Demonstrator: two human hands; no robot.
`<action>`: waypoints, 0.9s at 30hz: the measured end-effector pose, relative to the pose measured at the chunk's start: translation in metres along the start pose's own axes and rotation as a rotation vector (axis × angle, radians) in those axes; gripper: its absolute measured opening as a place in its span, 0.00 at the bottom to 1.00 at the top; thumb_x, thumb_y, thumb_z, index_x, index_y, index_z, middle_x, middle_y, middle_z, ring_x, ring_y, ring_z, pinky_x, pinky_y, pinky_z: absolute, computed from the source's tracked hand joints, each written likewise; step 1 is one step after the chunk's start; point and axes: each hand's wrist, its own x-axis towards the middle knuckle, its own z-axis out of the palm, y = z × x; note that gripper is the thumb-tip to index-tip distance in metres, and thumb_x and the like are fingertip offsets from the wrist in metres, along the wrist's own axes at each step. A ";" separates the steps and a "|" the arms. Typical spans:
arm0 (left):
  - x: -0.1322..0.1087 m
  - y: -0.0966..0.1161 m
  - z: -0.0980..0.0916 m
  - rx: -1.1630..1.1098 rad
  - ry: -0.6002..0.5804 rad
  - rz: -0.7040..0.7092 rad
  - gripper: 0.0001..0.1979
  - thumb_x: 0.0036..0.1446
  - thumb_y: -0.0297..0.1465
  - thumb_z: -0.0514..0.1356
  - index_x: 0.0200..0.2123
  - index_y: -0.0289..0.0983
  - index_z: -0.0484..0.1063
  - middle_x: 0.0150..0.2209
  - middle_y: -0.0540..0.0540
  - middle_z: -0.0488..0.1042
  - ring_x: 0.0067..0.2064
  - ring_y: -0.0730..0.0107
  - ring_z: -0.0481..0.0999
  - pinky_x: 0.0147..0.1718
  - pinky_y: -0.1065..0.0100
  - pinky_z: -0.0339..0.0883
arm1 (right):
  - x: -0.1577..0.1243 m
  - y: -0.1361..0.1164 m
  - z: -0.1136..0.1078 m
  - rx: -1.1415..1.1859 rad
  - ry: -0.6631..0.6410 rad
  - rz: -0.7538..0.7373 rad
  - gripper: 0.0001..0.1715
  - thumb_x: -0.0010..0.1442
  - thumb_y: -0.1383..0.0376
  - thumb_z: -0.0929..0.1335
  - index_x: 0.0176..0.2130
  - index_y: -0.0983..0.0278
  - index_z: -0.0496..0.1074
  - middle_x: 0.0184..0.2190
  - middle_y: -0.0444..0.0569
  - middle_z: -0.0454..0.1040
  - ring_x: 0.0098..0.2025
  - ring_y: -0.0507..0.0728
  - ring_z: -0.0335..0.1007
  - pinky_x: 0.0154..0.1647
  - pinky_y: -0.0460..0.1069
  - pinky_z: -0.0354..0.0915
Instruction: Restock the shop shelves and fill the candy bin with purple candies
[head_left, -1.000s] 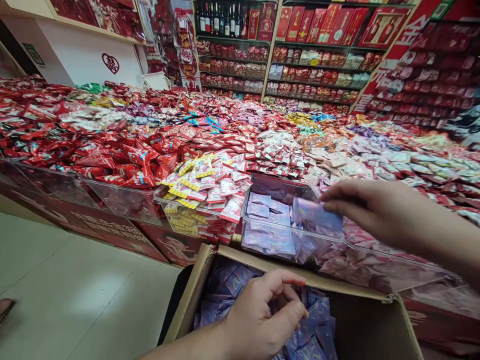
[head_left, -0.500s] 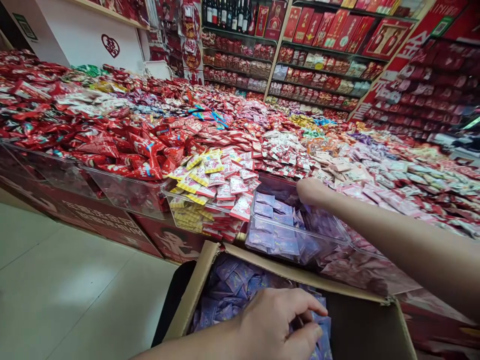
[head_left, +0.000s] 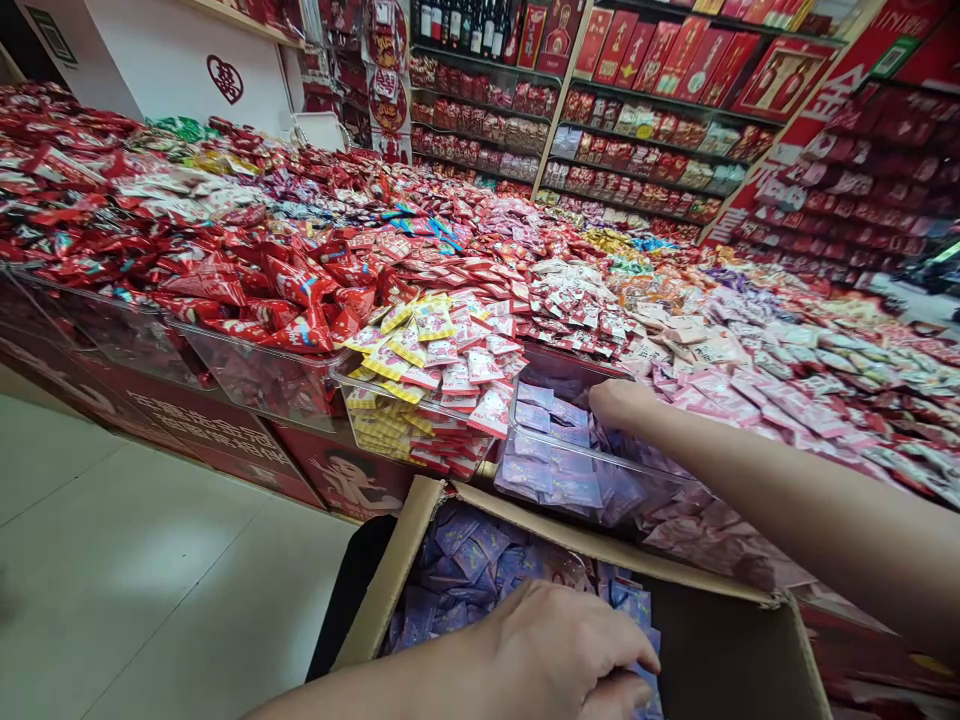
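Inside an open cardboard box (head_left: 750,590), my left hand (head_left: 555,640) is closed, thumb and fingers curled on small purple candy packets (head_left: 634,600). More purple packets (head_left: 465,545) lie loose in the box to the left of this hand. My right hand (head_left: 622,403) reaches down into a clear plastic bin (head_left: 517,420) just beyond the box. Its fingers are hidden in the bin. Next to it, purple packets (head_left: 555,430) stand in neat rows along the bin's left side.
To the left is a clear bin heaped with yellow and pink-white packets (head_left: 442,350), then bins of red packets (head_left: 300,290). Pink packets (head_left: 720,400) lie to the right. Shelves (head_left: 637,95) with red boxes and bottles rise behind. Tiled floor (head_left: 150,570) shows lower left.
The view has shifted slightly. My right hand has tilted a little further down into the bin. My left hand has shifted slightly right and down over the purple packets.
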 end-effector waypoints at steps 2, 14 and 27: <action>0.000 -0.001 0.001 0.029 -0.025 -0.014 0.11 0.56 0.29 0.55 0.42 0.39 0.71 0.38 0.49 0.77 0.40 0.72 0.76 0.41 0.77 0.65 | 0.000 0.000 -0.003 0.002 -0.018 -0.003 0.22 0.52 0.75 0.63 0.46 0.70 0.72 0.44 0.63 0.73 0.50 0.65 0.68 0.43 0.56 0.67; 0.004 0.005 -0.004 0.205 -0.147 -0.080 0.09 0.56 0.32 0.55 0.40 0.41 0.71 0.35 0.50 0.77 0.38 0.69 0.76 0.37 0.74 0.67 | 0.004 -0.003 -0.006 0.032 0.005 0.073 0.19 0.61 0.64 0.63 0.50 0.70 0.67 0.51 0.59 0.68 0.52 0.61 0.65 0.49 0.59 0.64; 0.002 0.002 0.000 0.246 -0.188 -0.096 0.08 0.55 0.33 0.55 0.38 0.40 0.70 0.33 0.50 0.77 0.36 0.68 0.77 0.35 0.73 0.67 | 0.008 -0.002 -0.009 0.014 -0.116 0.033 0.14 0.58 0.65 0.66 0.44 0.67 0.69 0.46 0.52 0.71 0.46 0.56 0.68 0.45 0.55 0.67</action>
